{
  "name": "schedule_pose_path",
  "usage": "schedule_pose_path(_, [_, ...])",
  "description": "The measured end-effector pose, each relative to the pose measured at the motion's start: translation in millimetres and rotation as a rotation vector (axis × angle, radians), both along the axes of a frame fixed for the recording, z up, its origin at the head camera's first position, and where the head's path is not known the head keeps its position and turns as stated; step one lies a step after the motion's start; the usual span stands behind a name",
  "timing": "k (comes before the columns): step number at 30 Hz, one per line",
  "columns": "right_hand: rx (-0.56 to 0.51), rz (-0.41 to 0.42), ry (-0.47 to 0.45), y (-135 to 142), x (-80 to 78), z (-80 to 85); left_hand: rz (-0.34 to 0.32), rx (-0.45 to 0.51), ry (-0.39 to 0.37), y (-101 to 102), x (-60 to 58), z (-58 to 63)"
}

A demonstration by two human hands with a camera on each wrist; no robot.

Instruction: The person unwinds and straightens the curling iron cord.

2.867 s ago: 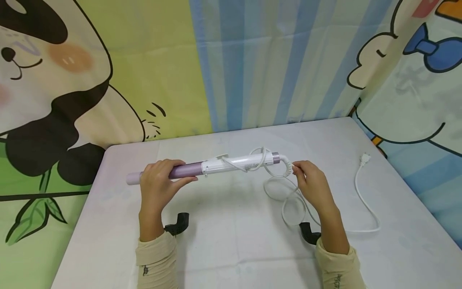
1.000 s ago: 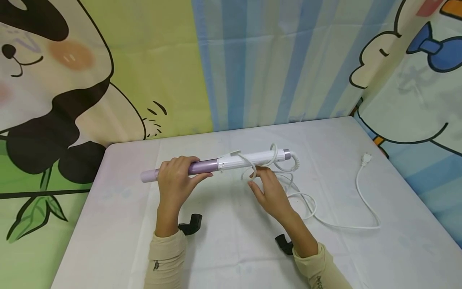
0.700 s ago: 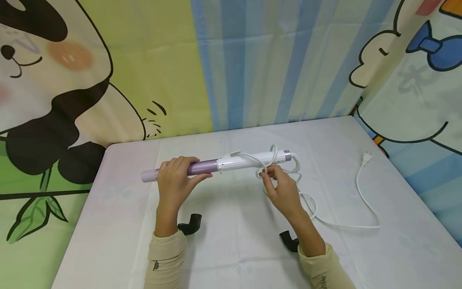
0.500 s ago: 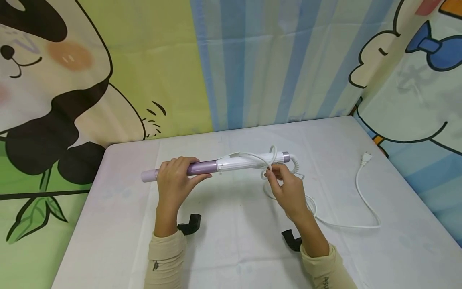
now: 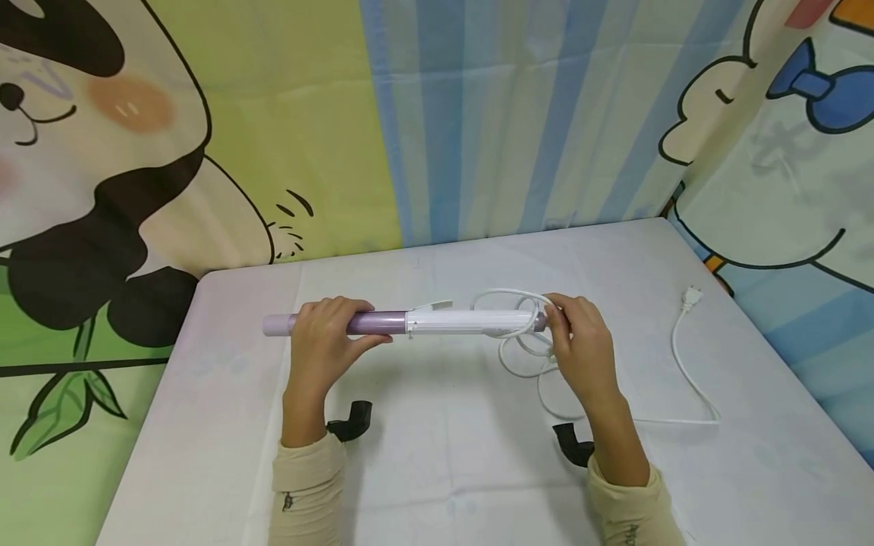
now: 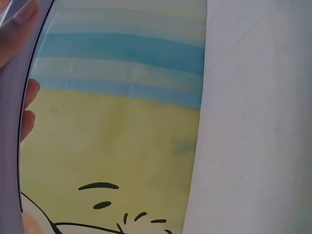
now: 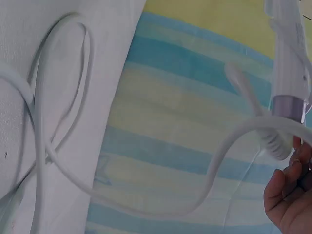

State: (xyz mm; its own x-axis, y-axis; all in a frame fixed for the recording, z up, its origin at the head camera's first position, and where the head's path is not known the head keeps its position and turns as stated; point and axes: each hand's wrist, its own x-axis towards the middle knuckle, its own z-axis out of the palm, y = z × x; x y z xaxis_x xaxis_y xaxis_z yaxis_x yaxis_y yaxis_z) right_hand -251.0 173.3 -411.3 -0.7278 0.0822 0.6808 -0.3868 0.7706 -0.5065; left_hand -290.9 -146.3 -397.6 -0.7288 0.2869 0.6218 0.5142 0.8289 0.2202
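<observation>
A curling iron (image 5: 451, 322), with a purple barrel, lilac tip and white handle, lies across in front of me above the table. My left hand (image 5: 321, 341) grips its barrel, thumb on the near side. In the left wrist view the purple barrel (image 6: 10, 131) runs along the left edge, fingers (image 6: 30, 124) showing behind it. Loops of white power cord (image 5: 501, 292) hang around the handle. My right hand (image 5: 583, 345) pinches the cord at the handle's end. The right wrist view shows that hand (image 7: 292, 200) with curled fingers below the handle (image 7: 290, 63).
The cord's slack (image 5: 526, 371) loops on the white table (image 5: 437, 455) and runs right to the plug (image 5: 692, 297). Black curved mounts (image 5: 351, 421) sit at both wrists. Printed curtains (image 5: 478, 121) stand behind the table and along its right side.
My right hand has moved right along the handle to its end, drawing the cord loop with it. The curling iron has levelled out. My left hand keeps its grip on the barrel.
</observation>
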Motion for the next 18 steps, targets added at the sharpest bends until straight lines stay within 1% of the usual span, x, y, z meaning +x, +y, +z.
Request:
schedule_pose_path(3, [-0.015,-0.003,0.025,6.5,-1.4,0.5,-0.018,0.011,0.003,-4.8,1.4,2.5])
schedule_pose_path(6, [-0.036,-0.002,0.037,12.6,-3.8,-1.0,-0.033,0.03,0.027,-9.2,2.2,4.6])
schedule_pose_path(10, [-0.031,0.005,-0.006,16.0,-7.6,-7.3,-0.053,0.073,0.056,-12.0,1.8,4.9])
schedule_pose_path(13, [-0.017,0.038,-0.102,12.7,-7.9,-13.2,-0.067,0.121,0.067,-11.1,1.1,3.7])
schedule_pose_path(15, [-0.056,0.069,-0.231,7.9,-6.4,-16.0,-0.067,0.143,0.079,-9.8,1.0,3.1])
schedule_pose_path(18, [-0.056,0.091,-0.414,-0.5,-4.8,-18.5,-0.047,0.153,0.099,-8.0,0.9,2.7])
